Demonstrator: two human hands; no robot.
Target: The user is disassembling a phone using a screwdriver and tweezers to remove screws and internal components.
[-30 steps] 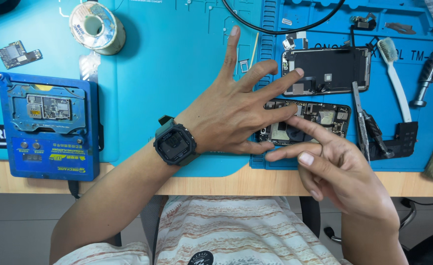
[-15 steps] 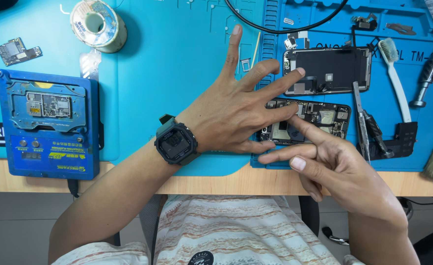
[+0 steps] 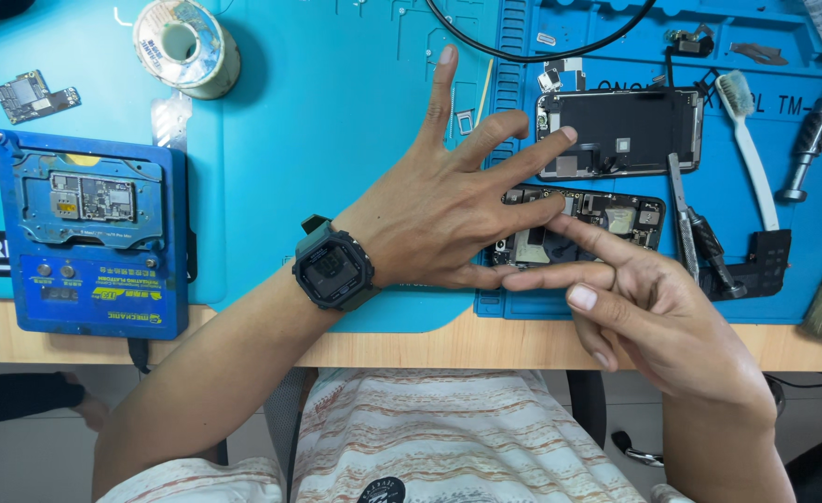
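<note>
Your left hand (image 3: 439, 210) lies flat with its fingers (image 3: 443, 88) spread wide apart, covering the left end of the opened phone body (image 3: 606, 219). That phone body lies on the blue work mat (image 3: 336, 121), near the front edge of the table (image 3: 429, 340). Your right hand (image 3: 658, 312) holds nothing; its index finger is extended onto the phone body and its other fingers are curled. The detached screen (image 3: 625, 130) lies just behind. Tweezers (image 3: 679, 200) and a brush (image 3: 746, 140) crowd the right side; open mat lies left of your hand.
</note>
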